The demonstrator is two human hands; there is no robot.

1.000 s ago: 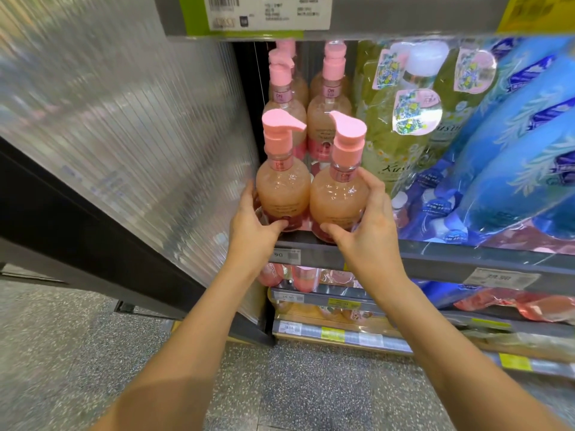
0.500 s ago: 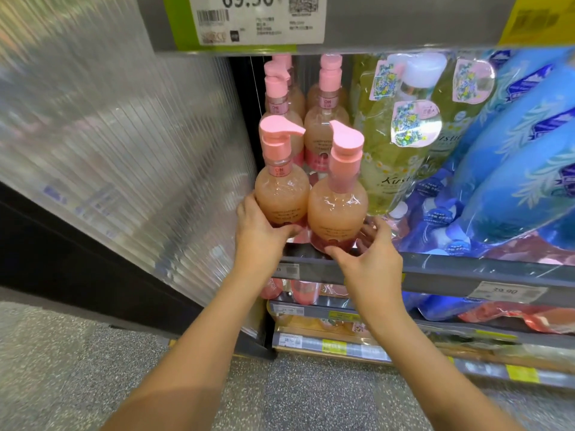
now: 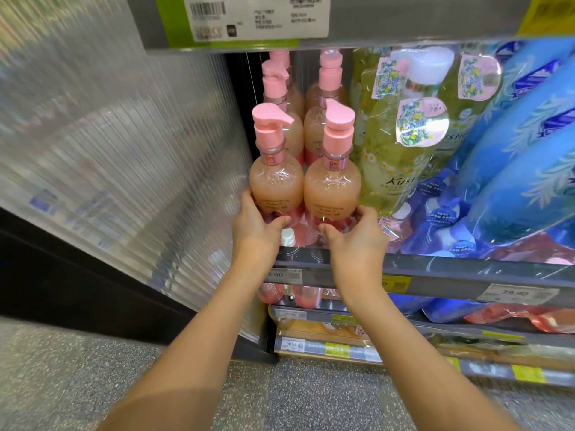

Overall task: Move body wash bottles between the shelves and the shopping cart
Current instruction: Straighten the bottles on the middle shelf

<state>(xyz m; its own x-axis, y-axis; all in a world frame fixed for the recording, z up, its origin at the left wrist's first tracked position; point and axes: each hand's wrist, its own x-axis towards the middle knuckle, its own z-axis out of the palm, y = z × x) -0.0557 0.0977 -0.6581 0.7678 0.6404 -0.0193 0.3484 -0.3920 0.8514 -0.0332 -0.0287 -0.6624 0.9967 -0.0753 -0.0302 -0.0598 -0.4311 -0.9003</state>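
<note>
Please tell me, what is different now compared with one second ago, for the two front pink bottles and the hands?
The right hand slid from the right front bottle's side down to its base. The left hand keeps gripping the left front bottle low. Both bottles stay upright, side by side, at the shelf front.

Both forearms reach up and forward, bare. Left hand (image 3: 253, 227) curled, thumb pointing right. Right hand (image 3: 356, 236) curled, thumb pointing left. Thumbs close, not touching; each hand grips something.
</note>
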